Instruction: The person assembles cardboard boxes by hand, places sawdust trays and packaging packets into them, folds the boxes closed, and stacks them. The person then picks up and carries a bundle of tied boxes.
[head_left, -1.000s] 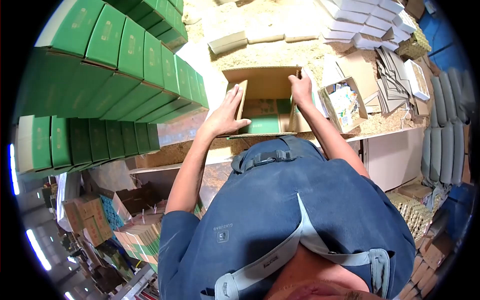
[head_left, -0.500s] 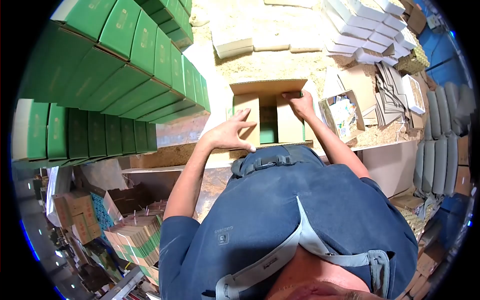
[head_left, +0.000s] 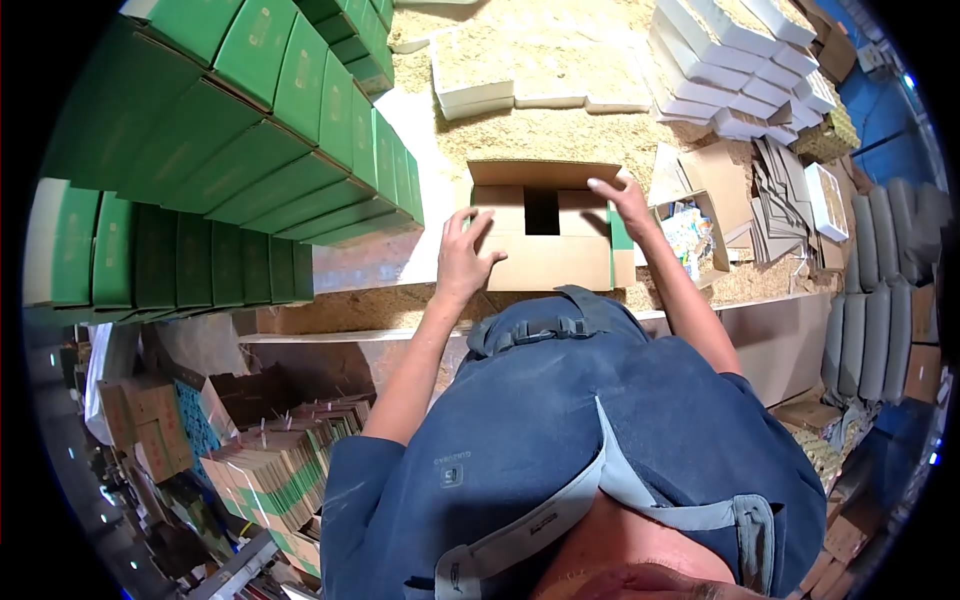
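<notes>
A cardboard box [head_left: 550,262] with green sides stands on the bench before me. Its near flap and two side flaps lie folded inward, with a dark gap between the side flaps. The far flap [head_left: 545,175] stands raised. My left hand [head_left: 462,262] is at the box's left edge, fingers spread and the thumb over the near flap. At the far right corner, my right hand [head_left: 632,205] has its fingers stretched toward the end of the raised flap. Neither hand is closed around anything.
Rows of green boxes [head_left: 300,110] are stacked at the left. White foam blocks [head_left: 725,65] are piled at the far right. An open carton [head_left: 712,235] of small colourful packets and flat cardboard pieces [head_left: 780,195] lie right of the box. Bundled flat cartons [head_left: 270,475] stand below left.
The near flap has been folded inward over the side flaps. My left hand has moved up and right along the box's edge. My right hand has shifted right, off the right side flap.
</notes>
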